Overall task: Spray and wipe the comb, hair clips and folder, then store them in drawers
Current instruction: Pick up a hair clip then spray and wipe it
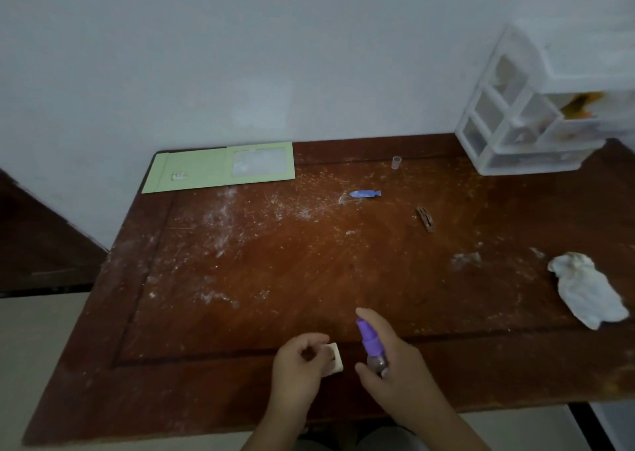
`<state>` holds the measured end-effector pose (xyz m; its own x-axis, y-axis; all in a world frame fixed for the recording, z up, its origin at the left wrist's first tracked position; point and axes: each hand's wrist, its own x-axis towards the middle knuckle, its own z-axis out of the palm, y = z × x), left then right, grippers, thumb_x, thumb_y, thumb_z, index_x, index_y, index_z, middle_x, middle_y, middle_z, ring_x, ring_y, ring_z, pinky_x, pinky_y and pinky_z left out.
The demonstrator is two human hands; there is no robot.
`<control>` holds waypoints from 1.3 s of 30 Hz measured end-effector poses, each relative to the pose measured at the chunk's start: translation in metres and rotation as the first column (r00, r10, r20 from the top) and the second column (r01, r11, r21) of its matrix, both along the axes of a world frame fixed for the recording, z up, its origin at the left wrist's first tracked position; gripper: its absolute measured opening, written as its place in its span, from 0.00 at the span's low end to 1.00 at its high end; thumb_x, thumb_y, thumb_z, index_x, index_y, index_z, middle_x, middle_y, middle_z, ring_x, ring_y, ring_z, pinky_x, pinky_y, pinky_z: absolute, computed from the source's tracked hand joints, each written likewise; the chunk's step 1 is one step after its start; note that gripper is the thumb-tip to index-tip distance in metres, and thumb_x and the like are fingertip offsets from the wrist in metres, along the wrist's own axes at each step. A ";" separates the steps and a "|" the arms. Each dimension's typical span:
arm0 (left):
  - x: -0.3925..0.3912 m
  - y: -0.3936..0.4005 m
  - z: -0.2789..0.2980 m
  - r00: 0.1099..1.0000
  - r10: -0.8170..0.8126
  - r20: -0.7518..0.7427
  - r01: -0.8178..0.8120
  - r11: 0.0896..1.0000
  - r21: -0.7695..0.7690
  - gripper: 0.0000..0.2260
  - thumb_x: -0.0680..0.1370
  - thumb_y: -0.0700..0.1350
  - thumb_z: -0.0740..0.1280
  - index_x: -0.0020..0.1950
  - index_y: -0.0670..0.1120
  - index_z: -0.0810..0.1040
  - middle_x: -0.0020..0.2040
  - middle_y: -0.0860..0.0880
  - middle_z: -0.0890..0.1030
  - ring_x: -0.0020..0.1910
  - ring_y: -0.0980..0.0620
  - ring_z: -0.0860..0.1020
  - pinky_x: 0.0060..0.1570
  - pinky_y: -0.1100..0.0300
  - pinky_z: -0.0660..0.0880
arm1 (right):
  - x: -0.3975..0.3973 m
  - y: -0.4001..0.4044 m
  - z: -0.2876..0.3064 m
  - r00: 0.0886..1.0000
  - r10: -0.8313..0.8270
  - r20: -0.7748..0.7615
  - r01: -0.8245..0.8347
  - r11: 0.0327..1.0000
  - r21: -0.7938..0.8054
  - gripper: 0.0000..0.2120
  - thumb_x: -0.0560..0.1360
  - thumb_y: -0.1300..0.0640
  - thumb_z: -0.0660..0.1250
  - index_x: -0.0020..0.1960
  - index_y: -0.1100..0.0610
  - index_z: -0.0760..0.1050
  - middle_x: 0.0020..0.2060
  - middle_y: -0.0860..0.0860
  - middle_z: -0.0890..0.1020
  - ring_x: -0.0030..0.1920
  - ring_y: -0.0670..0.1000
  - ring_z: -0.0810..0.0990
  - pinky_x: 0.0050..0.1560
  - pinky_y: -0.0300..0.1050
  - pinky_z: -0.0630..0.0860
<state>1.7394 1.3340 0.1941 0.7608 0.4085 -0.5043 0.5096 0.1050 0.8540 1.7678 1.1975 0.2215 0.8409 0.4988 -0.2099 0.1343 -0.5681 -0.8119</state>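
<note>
A dusty brown wooden counter [240, 279] fills most of the frame under a pale wall. At upper right stands a white plastic drawer unit [529, 107], one drawer pulled partly out. A green folder [206, 170] lies flat at upper left of the counter. A crumpled white cloth [587, 289] rests at right. Centre top lie a blue hair clip [365, 194], a brown hair clip [426, 219] and a small clear cap [396, 162]. At bottom centre, the left hand [299, 368] pinches a small cream object [335, 359], perhaps the comb, fingers curled round it. The right hand [395, 358] grips a purple spray bottle [371, 342], forefinger on top, nozzle aimed left. This looks like the spraying step; next likely calls for the cloth.
</note>
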 end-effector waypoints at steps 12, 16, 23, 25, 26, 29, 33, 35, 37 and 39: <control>0.006 0.024 0.000 0.844 -0.479 -0.242 0.507 0.564 0.652 0.18 0.79 0.46 0.58 0.69 0.48 0.65 0.64 0.50 0.70 0.62 0.53 0.69 0.58 0.65 0.66 | 0.000 -0.025 -0.018 0.963 -0.201 -0.180 0.215 0.975 0.059 0.33 0.73 0.64 0.66 0.55 0.30 0.54 0.27 0.49 0.68 0.24 0.41 0.67 0.29 0.30 0.67; 0.018 0.027 0.004 0.802 -0.533 -0.268 0.547 0.476 0.688 0.09 0.79 0.46 0.58 0.54 0.46 0.74 0.46 0.52 0.72 0.42 0.57 0.70 0.36 0.70 0.65 | -0.003 -0.029 -0.019 0.967 -0.207 -0.151 0.219 0.973 0.069 0.33 0.71 0.65 0.68 0.60 0.35 0.55 0.27 0.46 0.69 0.26 0.38 0.72 0.33 0.28 0.69; 0.020 0.033 0.014 0.862 -0.473 -0.182 0.506 0.784 0.358 0.11 0.74 0.39 0.63 0.34 0.48 0.66 0.34 0.52 0.71 0.33 0.58 0.71 0.31 0.70 0.69 | -0.004 -0.031 -0.013 0.955 -0.229 -0.187 0.247 0.966 0.077 0.32 0.72 0.63 0.68 0.57 0.33 0.55 0.29 0.44 0.73 0.30 0.40 0.73 0.36 0.27 0.69; 0.017 0.033 0.023 0.927 -0.366 -0.080 0.364 0.931 -0.030 0.06 0.74 0.36 0.65 0.41 0.46 0.72 0.43 0.47 0.75 0.41 0.54 0.77 0.34 0.66 0.77 | -0.006 -0.028 -0.011 0.960 -0.222 -0.168 0.239 0.967 0.092 0.32 0.72 0.63 0.67 0.57 0.32 0.54 0.25 0.43 0.73 0.28 0.40 0.71 0.33 0.27 0.67; 0.015 0.033 0.025 0.944 -0.329 -0.035 0.319 0.933 -0.167 0.08 0.73 0.35 0.66 0.48 0.46 0.74 0.46 0.46 0.76 0.44 0.52 0.79 0.34 0.66 0.78 | -0.007 -0.027 -0.010 0.964 -0.222 -0.147 0.237 0.966 0.100 0.33 0.72 0.63 0.67 0.58 0.32 0.53 0.27 0.42 0.73 0.31 0.40 0.71 0.34 0.27 0.68; 0.008 0.029 0.028 0.962 -0.270 0.042 0.271 0.921 -0.281 0.16 0.72 0.35 0.67 0.58 0.47 0.74 0.51 0.44 0.77 0.48 0.50 0.79 0.36 0.66 0.78 | -0.010 -0.021 -0.005 0.977 -0.205 -0.053 0.210 0.970 0.123 0.34 0.71 0.64 0.68 0.58 0.33 0.54 0.32 0.46 0.74 0.36 0.44 0.73 0.40 0.26 0.70; 0.002 0.020 0.026 0.978 -0.186 0.092 0.204 0.945 -0.255 0.15 0.71 0.34 0.67 0.49 0.53 0.75 0.50 0.44 0.79 0.48 0.49 0.81 0.37 0.66 0.78 | -0.012 -0.012 0.003 0.976 -0.180 0.121 0.164 0.978 0.131 0.31 0.71 0.67 0.67 0.56 0.36 0.59 0.29 0.43 0.73 0.40 0.37 0.75 0.42 0.26 0.70; 0.001 0.017 0.025 0.980 -0.166 0.114 0.190 0.949 -0.251 0.16 0.71 0.33 0.68 0.48 0.55 0.75 0.47 0.46 0.80 0.45 0.51 0.82 0.37 0.65 0.78 | -0.011 -0.007 0.006 0.970 -0.185 0.155 0.164 0.977 0.135 0.30 0.71 0.67 0.67 0.56 0.38 0.58 0.32 0.39 0.69 0.44 0.30 0.73 0.43 0.24 0.69; 0.001 0.014 0.027 0.980 -0.148 0.130 0.176 0.953 -0.247 0.16 0.71 0.33 0.68 0.47 0.55 0.75 0.44 0.48 0.80 0.41 0.54 0.82 0.38 0.64 0.78 | -0.010 -0.002 0.007 0.968 -0.182 0.171 0.159 0.977 0.138 0.27 0.72 0.67 0.66 0.57 0.41 0.59 0.34 0.37 0.68 0.47 0.27 0.70 0.44 0.24 0.68; 0.001 0.012 0.028 0.982 -0.135 0.135 0.165 0.956 -0.242 0.16 0.71 0.33 0.68 0.47 0.55 0.75 0.42 0.49 0.80 0.38 0.56 0.82 0.40 0.64 0.79 | -0.008 0.002 0.007 0.970 -0.171 0.175 0.150 0.981 0.124 0.25 0.72 0.66 0.65 0.59 0.44 0.59 0.38 0.35 0.69 0.50 0.26 0.69 0.43 0.23 0.68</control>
<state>1.7405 1.3461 0.2218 0.8628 0.1565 -0.4808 0.4354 0.2535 0.8638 1.7597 1.1997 0.2289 0.9309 0.3653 0.0041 0.2016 -0.5041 -0.8398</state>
